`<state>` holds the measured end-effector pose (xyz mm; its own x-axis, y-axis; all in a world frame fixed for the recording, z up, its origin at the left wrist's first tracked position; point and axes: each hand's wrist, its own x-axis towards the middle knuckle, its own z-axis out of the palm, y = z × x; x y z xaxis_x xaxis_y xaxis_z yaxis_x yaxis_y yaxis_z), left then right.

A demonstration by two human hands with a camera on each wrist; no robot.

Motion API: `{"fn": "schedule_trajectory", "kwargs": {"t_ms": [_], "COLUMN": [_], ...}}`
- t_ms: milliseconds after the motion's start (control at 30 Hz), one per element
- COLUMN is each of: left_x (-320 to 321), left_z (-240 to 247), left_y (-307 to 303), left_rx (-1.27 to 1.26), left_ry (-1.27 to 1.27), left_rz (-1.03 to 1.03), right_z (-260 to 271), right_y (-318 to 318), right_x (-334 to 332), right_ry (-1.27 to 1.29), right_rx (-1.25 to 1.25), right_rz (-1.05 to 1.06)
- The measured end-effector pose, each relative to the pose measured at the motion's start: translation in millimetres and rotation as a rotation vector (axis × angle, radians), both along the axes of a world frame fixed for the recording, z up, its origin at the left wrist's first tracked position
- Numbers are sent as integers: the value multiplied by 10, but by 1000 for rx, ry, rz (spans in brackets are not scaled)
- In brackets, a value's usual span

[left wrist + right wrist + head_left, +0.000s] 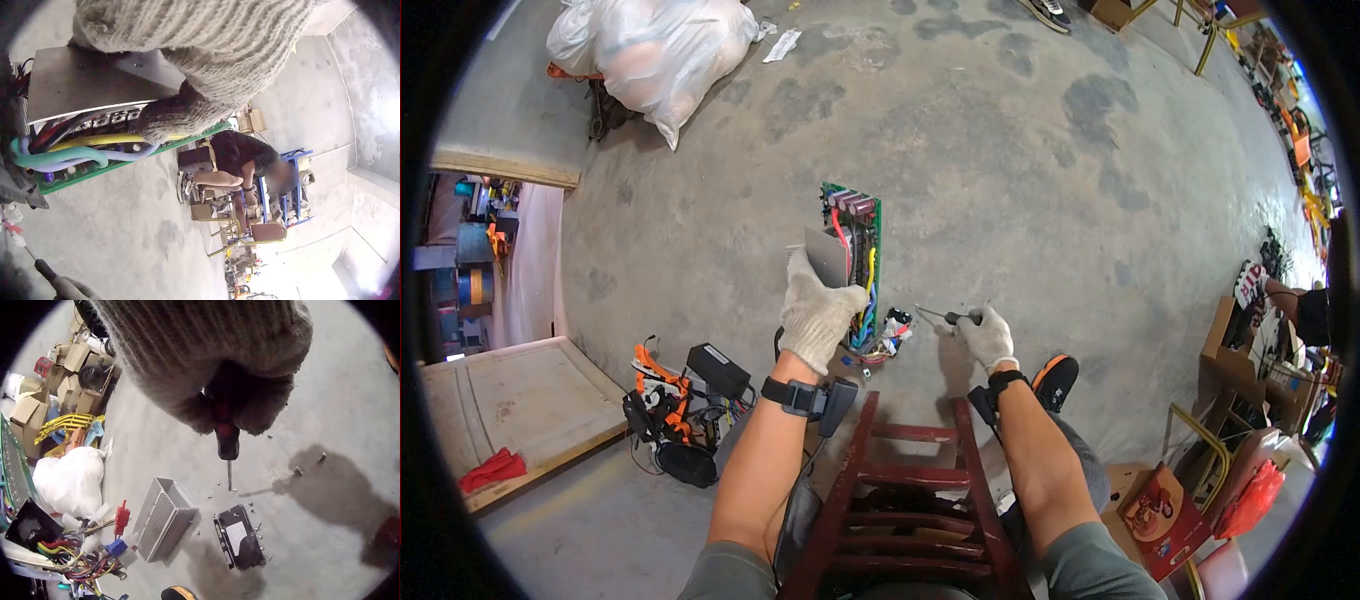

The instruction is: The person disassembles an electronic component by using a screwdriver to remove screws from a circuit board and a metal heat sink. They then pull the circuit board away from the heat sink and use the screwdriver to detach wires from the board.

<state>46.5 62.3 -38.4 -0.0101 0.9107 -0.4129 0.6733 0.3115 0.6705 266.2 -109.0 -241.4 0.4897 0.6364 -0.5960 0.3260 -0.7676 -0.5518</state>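
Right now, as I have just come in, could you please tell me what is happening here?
A person wearing knitted gloves is handling electronic parts. The left hand grips a green circuit board, which carries a metal plate and coloured wires. The right hand holds a screwdriver, its tip apart from the board. On the floor lie a finned metal casing and a black box with a white label, with small screws scattered nearby.

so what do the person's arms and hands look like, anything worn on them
The left hand and right hand both wear off-white gloves of ribbed knit. By each glove's edge is a black strap carrying a dark device. The sleeves are short and grey-green, leaving the forearms bare.
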Motion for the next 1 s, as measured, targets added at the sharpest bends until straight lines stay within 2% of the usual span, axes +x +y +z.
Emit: {"fn": "schedule_trajectory", "kwargs": {"t_ms": [133, 233, 400, 467, 633, 700, 767, 933, 1000], "left_x": [-30, -36, 10, -22, -38, -46, -46, -86, -66], "left_z": [-61, -56, 106, 39, 4, -15, -7, -198, -188], "left_y": [9, -12, 8, 38, 19, 17, 10, -5, 2], "left_rx": [1, 65, -11, -60, -65, -69, -88, -112, -169], "left_ry": [11, 14, -39, -89, -157, -220, -319, -374, -554], "left_rz": [-36, -48, 21, 23, 63, 74, 80, 84, 94], "right_z": [-118, 23, 859, 1138, 2250, 2464, 2629, 2593, 2601], "right_y": [-36, 7, 202, 238, 340, 309, 278, 246, 258], "right_x": [25, 92, 370, 530, 640, 566, 446, 236, 268], "right_ry": [-63, -47, 200, 230, 405, 458, 556, 691, 643], "right_rx": [82, 97, 98, 147, 368, 431, 521, 570, 504], "right_rz": [-31, -90, -148, -141, -189, -232, -308, -393, -344]}}
